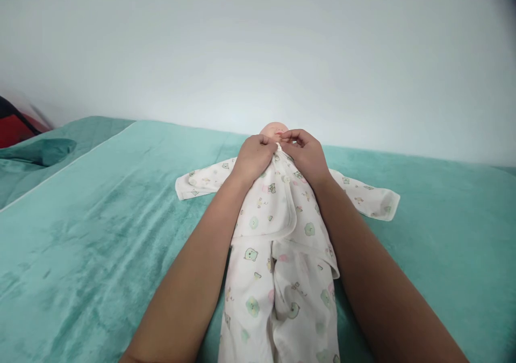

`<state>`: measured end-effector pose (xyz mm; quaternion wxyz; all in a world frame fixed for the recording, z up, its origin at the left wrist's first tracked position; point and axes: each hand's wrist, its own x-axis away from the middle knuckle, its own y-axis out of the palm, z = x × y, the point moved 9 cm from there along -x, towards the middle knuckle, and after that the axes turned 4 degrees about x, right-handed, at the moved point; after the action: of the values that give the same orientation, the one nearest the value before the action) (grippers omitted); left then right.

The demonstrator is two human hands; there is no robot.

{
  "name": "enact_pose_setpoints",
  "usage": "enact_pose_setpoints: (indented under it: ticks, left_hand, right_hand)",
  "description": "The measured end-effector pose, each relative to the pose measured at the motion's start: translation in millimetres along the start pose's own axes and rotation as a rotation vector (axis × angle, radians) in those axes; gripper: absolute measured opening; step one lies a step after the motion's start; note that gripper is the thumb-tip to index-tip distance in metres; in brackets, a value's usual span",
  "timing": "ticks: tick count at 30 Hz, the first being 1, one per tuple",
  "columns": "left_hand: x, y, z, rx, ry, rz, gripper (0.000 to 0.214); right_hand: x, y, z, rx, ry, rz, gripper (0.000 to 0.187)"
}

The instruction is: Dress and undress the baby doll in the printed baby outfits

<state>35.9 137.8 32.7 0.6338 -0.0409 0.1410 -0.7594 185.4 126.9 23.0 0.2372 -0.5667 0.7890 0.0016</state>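
Observation:
A baby doll (275, 128) lies on its back, its head at the far end and its legs toward me. It wears a white baby shirt (264, 207) printed with small green and pink animals, and matching pants (252, 304). One front flap of the shirt overlaps the other. At the neckline, my left hand (256, 156) pinches the collar between thumb and fingers. My right hand (306, 153) is closed at the collar's other side, its fingertips close to the doll's chin. Both sleeves stretch out flat to the sides. My hands partly hide the neck and shoulders.
A teal plush cover (121, 234) lies under the doll, with creases on the left. A pale wall (258, 51) rises behind the bed's far edge. At far left are a folded teal cloth (40, 150) and a red and black item (14, 126).

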Motion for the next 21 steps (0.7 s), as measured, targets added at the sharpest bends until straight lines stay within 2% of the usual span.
enact_pose_setpoints:
  ticks: [1, 4, 6, 11, 16, 21]
  left_hand:
    - [-1, -1.6, 1, -0.001, 0.033, 0.025, 0.005]
    - [-4, -4.2, 3, 0.010, 0.122, 0.073, 0.018]
    - [-4, -5.1, 3, 0.019, 0.146, 0.081, 0.019]
    - [9, -18.2, 5, 0.044, 0.157, 0.186, 0.018]
    - [34, -12.5, 10, -0.036, 0.212, 0.111, 0.015]
    - [50, -12.4, 12, -0.143, 0.277, 0.089, 0.015]
  right_hand:
    - [-1, 0, 1, -0.009, -0.015, 0.006, 0.019]
    - [-2, -2, 2, -0.059, -0.031, 0.044, 0.015]
    - [0, -5, 0, -0.051, -0.025, 0.072, 0.014]
    - [22, -11, -26, 0.147, -0.047, 0.090, 0.012]
    - [56, -5, -41, 0.403, 0.004, -0.049, 0.009]
    - [83, -3, -53, 0.542, 0.001, -0.038, 0.018]
